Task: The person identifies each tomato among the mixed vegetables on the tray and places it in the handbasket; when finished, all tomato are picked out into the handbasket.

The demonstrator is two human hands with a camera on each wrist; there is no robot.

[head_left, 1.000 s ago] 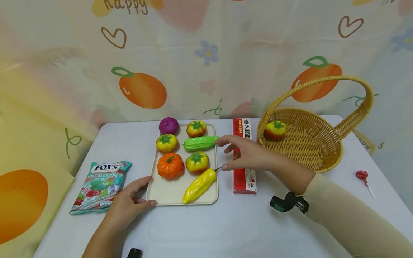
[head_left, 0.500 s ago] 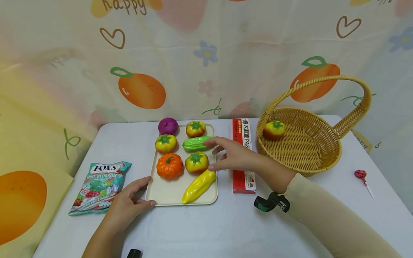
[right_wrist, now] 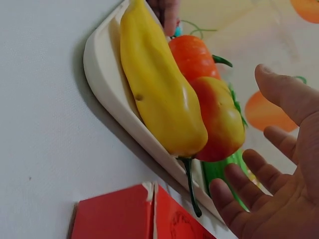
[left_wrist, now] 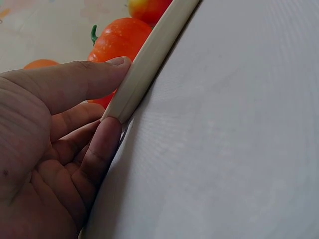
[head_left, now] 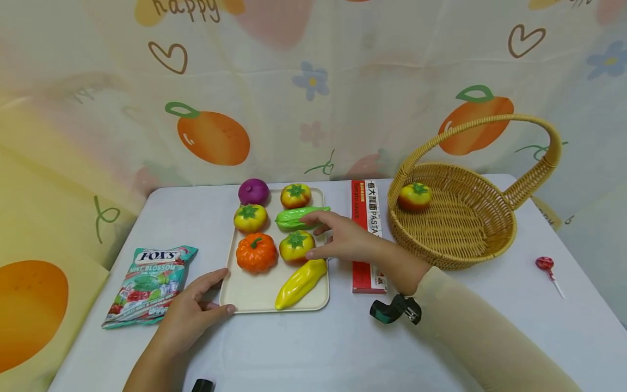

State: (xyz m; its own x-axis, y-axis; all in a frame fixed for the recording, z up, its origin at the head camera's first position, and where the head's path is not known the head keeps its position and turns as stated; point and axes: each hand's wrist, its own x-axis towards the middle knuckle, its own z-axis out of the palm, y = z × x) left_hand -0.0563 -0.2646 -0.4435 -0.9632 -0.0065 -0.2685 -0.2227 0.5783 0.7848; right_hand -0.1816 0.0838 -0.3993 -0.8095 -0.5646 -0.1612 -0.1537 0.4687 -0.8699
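Hovering with fingers spread by the near tomato (head_left: 295, 245) on the tray (head_left: 249, 296), a person's right hand (head_left: 348, 240) faces seven vegetables (head_left: 256, 253) seemingly left there, the left hand (head_left: 192, 307) pinching the tray's corner, one other tomato (head_left: 415, 199) already in the basket (head_left: 453, 223).

Left grip (head_left: 192, 306) pinching, right grip (head_left: 350, 239) spread

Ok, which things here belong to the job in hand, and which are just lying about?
Likely the job:
tray, held by the left hand
yellow-red fruit by the right hand
other produce on the tray
basket with one fruit inside

Probably lying about:
FOX'S bag
red box
lollipop
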